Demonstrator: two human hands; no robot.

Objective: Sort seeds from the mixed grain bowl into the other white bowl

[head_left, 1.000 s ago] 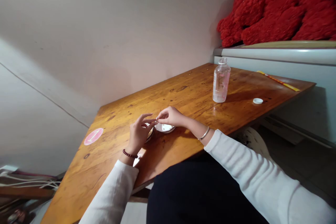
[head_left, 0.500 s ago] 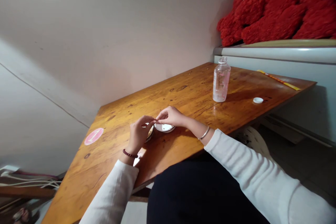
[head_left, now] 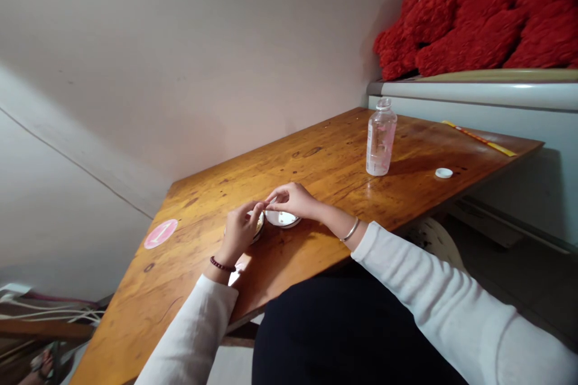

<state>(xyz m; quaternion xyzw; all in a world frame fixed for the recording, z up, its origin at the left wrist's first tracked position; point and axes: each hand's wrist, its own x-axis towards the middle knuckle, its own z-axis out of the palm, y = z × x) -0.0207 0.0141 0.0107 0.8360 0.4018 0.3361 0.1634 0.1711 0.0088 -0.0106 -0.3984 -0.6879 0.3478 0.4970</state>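
Observation:
My left hand and my right hand meet fingertip to fingertip above two small dishes. Both are pinched closed; whatever sits between the fingertips is too small to make out. Below my right hand is a white dish with a few dark specks in it. A second dish, holding something yellowish, is partly hidden behind my left hand. Both dishes stand on the wooden table, close to each other.
An uncapped clear plastic bottle stands to the right, with a white cap beyond it. A yellow-red strip lies near the far right edge. A round pink sticker is at left. Red fluffy material rests on a white chest.
My left fingers have shifted slightly, the thumb now pointing more upward. My right fingertips have moved a little to the left. The dishes and bottle have not moved.

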